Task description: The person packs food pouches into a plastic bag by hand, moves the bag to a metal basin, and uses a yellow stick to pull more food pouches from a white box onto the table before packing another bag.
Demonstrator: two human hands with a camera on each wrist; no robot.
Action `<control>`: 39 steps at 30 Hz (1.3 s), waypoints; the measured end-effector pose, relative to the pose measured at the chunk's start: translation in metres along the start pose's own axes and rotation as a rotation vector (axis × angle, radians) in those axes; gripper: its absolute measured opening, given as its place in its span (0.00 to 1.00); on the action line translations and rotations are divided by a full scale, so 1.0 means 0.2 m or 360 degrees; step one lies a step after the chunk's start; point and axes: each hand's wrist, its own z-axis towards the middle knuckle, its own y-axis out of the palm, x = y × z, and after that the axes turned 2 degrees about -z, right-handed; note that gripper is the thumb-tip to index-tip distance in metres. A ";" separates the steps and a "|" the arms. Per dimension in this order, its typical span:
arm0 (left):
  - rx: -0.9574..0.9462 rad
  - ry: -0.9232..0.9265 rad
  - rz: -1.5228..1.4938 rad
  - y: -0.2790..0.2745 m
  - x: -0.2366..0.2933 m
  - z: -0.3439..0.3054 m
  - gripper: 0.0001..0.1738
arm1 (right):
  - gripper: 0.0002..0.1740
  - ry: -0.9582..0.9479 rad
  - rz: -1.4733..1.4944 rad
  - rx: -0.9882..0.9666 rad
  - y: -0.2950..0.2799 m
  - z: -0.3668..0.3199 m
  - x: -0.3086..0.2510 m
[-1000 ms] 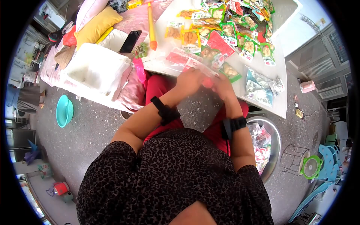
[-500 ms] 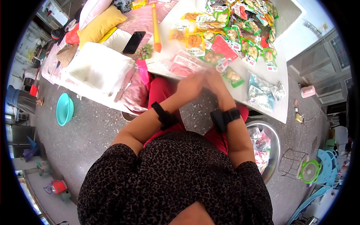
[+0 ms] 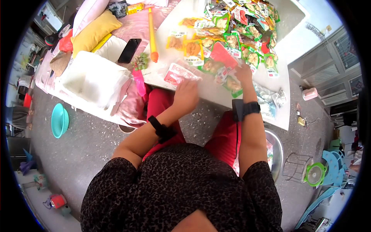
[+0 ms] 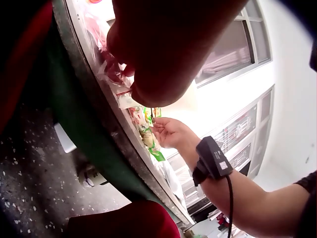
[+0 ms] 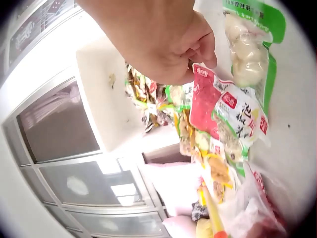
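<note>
My left hand (image 3: 186,96) is at the table's near edge, fingers curled on the lower edge of a clear plastic bag (image 3: 177,73) with red and white print. In the left wrist view that hand is dark, its fingertips at the crinkled plastic. My right hand (image 5: 163,44) pinches one corner of a flat red packet (image 5: 204,101). That packet lies partly over a white-labelled food pouch (image 5: 242,114). Close to the right hand is a green-edged pouch of pale pieces (image 5: 247,54).
Many food pouches (image 3: 253,31) are heaped at the far right of the white table (image 3: 154,77). Silvery-blue packaging (image 3: 266,100) lies at the right. A phone (image 3: 129,50), a yellow stick (image 3: 152,34) and a white foam box (image 3: 89,77) are at the left. A metal basin (image 3: 276,166) stands on the floor.
My hands were together in front of me and have come apart. The right hand has moved right and forward to the red packet; the left has moved slightly left onto the clear bag.
</note>
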 end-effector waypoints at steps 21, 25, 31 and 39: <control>-0.0318 -0.0181 -0.0211 -0.13 0.05 0.04 0.24 | 0.05 0.0362 0.0999 0.0089 -0.31 -0.18 -0.49; 0.0173 0.0084 -0.0376 -0.21 0.17 0.08 0.26 | 0.03 0.0461 0.1361 -0.0046 -0.30 -0.36 -0.59; 0.0594 0.0545 0.0175 -0.28 0.23 0.15 0.23 | 0.02 0.0751 0.1815 -0.0407 -0.28 -0.56 -0.62; -0.0125 0.0506 -0.0179 -0.20 0.18 0.06 0.12 | 0.14 0.0614 0.0917 -0.0314 -0.40 -0.71 -0.56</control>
